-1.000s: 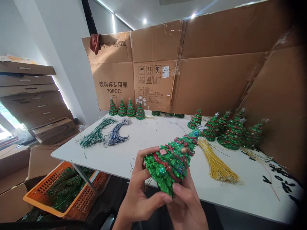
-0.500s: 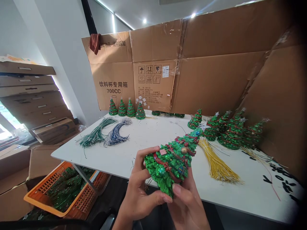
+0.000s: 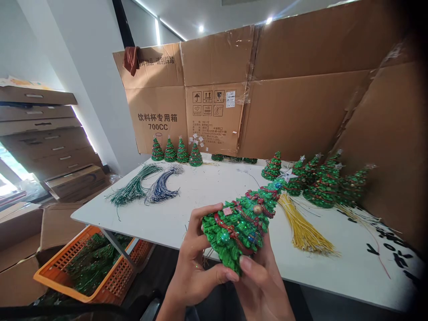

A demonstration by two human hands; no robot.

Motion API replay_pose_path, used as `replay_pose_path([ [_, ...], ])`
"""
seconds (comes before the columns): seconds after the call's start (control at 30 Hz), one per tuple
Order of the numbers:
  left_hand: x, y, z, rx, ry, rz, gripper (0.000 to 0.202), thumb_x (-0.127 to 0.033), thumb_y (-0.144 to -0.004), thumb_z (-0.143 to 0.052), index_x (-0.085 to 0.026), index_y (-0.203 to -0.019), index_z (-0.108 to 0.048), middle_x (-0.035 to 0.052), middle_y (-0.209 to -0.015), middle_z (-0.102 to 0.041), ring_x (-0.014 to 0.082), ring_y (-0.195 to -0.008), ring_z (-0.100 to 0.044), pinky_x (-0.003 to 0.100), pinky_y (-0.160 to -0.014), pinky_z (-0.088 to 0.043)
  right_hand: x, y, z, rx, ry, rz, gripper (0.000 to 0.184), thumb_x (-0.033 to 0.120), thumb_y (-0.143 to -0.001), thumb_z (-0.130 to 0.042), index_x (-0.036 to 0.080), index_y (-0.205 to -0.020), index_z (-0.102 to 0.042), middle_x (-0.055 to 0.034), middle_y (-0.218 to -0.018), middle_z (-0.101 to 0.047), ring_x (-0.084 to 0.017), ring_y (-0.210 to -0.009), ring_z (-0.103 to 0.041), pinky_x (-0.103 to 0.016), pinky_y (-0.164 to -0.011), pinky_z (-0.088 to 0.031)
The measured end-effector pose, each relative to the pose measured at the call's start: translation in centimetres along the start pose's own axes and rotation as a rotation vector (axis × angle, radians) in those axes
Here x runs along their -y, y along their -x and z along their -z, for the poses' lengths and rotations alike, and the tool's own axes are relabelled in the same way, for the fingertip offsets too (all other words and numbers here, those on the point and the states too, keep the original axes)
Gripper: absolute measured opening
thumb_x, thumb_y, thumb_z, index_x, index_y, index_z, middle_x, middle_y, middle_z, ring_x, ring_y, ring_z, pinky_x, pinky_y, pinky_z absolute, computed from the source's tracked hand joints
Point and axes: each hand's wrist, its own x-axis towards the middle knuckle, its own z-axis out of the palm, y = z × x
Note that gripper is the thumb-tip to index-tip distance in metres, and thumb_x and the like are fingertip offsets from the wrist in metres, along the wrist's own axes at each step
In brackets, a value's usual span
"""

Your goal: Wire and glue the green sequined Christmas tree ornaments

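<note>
Since the earlier view, the tip of the glittery green Christmas tree (image 3: 239, 229) has swung a little further toward 1 o'clock, and the tree now sits slightly more tilted between my hands. I hold it in the air, just over the near edge of the white surface (image 3: 214, 196), lying on its side with the tip pointing up toward 1 o'clock.

Both hands are clamped on it. My left hand (image 3: 197, 263) wraps the side of the tree from 7 o'clock, with its thumb reaching under the lower branches. My right hand (image 3: 262, 290) comes up from 5 o'clock and presses against the base, though the tree hides part of its grip. Red garland, a gold bauble (image 3: 257, 209) and a small pink square (image 3: 228, 211) face me.

As I judge it, the step in hand is turning the tree over and looking at it closely. With both hands on it, any next move calls for freeing one of them first.

Four small trees (image 3: 174, 151) stand in a row at 11 o'clock, with more (image 3: 326, 189) at 2 o'clock. Green wires (image 3: 133, 189) and blue wires (image 3: 160, 189) lie at 11 o'clock, and yellow wires (image 3: 302, 232) at 2 o'clock. An orange crate (image 3: 50, 281) of green trees (image 3: 90, 267) sits at 8 o'clock.
</note>
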Motion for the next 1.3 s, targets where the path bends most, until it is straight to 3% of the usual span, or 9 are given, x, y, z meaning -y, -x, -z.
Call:
replay_pose_path([
  [0.17, 0.2, -0.1, 0.0, 0.001, 0.013, 0.001, 0.039, -0.059, -0.081, -0.091, -0.027, -0.104, -0.087, 0.0089, -0.157, -0.047, 0.0388, -0.148, -0.047, 0.048, -0.125, -0.042, 0.0, 0.0, -0.1, 0.012, -0.016, 0.013, 0.094, 0.034, -0.086, -0.084, 0.047, -0.167, -0.037, -0.0031, -0.159, -0.064, -0.034, -0.142, -0.063, -0.053, -0.118, -0.052],
  [0.37, 0.2, -0.3, -0.1, 0.013, 0.003, 0.002, 0.040, -0.058, -0.083, -0.090, -0.028, -0.110, -0.088, 0.0106, -0.159, -0.049, 0.0411, -0.148, -0.048, 0.051, -0.124, -0.043, -0.1, -0.1, 0.0, 0.004, -0.024, 0.019, 0.086, 0.031, -0.088, -0.080, 0.043, -0.164, -0.042, -0.0043, -0.160, -0.064, -0.033, -0.147, -0.059, -0.054, -0.124, -0.046],
  [0.57, 0.2, -0.4, -0.2, 0.016, 0.007, 0.015, 0.040, -0.057, -0.082, -0.091, -0.028, -0.110, -0.088, 0.0101, -0.161, -0.048, 0.0410, -0.148, -0.050, 0.050, -0.124, -0.044, 0.6, 0.0, -0.2, 0.047, -0.006, 0.016, 0.075, 0.032, -0.090, -0.074, 0.049, -0.159, -0.049, -0.0013, -0.155, -0.068, -0.035, -0.145, -0.061, -0.059, -0.121, -0.047],
  [0.7, 0.2, -0.3, -0.2, 0.016, 0.021, 0.016, 0.039, -0.056, -0.082, -0.092, -0.027, -0.107, -0.088, 0.0104, -0.161, -0.048, 0.0406, -0.149, -0.049, 0.049, -0.125, -0.042, 0.9, 0.1, -0.3, 0.066, -0.019, 0.018, 0.071, 0.033, -0.091, -0.070, 0.045, -0.158, -0.052, -0.0023, -0.156, -0.067, -0.036, -0.145, -0.061, -0.059, -0.119, -0.049],
  [0.9, 0.2, -0.2, -0.2, 0.011, 0.041, 0.023, 0.035, -0.053, -0.080, -0.094, -0.026, -0.102, -0.087, 0.0090, -0.161, -0.048, 0.0401, -0.149, -0.049, 0.048, -0.125, -0.042, 0.4, 0.1, -0.5, 0.007, -0.027, 0.033, 0.082, 0.032, -0.086, -0.076, 0.045, -0.162, -0.047, -0.0014, -0.160, -0.064, -0.035, -0.147, -0.059, -0.058, -0.126, -0.041],
  [1.0, 0.1, -0.1, -0.2, 0.009, 0.037, 0.023, 0.035, -0.052, -0.081, -0.094, -0.026, -0.103, -0.088, 0.0091, -0.161, -0.048, 0.0403, -0.149, -0.049, 0.048, -0.125, -0.043, 0.1, 0.1, -0.3, -0.001, -0.017, 0.052, 0.089, 0.033, -0.086, -0.078, 0.046, -0.166, -0.042, -0.0026, -0.160, -0.065, -0.037, -0.146, -0.060, -0.062, -0.124, -0.043],
  [1.13, 0.1, 0.0, -0.2, 0.004, 0.020, 0.031, 0.037, -0.054, -0.080, -0.094, -0.026, -0.104, -0.088, 0.0103, -0.162, -0.049, 0.0423, -0.148, -0.050, 0.052, -0.125, -0.044, 0.1, 0.0, 0.1, 0.043, 0.004, 0.043, 0.083, 0.032, -0.088, -0.077, 0.053, -0.162, -0.045, 0.0012, -0.160, -0.064, -0.036, -0.145, -0.062, -0.060, -0.120, -0.048],
  [1.3, 0.1, 0.0, -0.2, 0.003, 0.021, 0.027, 0.039, -0.056, -0.080, -0.094, -0.026, -0.104, -0.088, 0.0106, -0.162, -0.048, 0.0428, -0.148, -0.049, 0.053, -0.125, -0.044, 0.2, 0.0, 0.2, 0.047, -0.016, 0.041, 0.087, 0.031, -0.088, -0.078, 0.049, -0.165, -0.042, -0.0023, -0.158, -0.066, -0.036, -0.143, -0.063, -0.061, -0.121, -0.047],
])
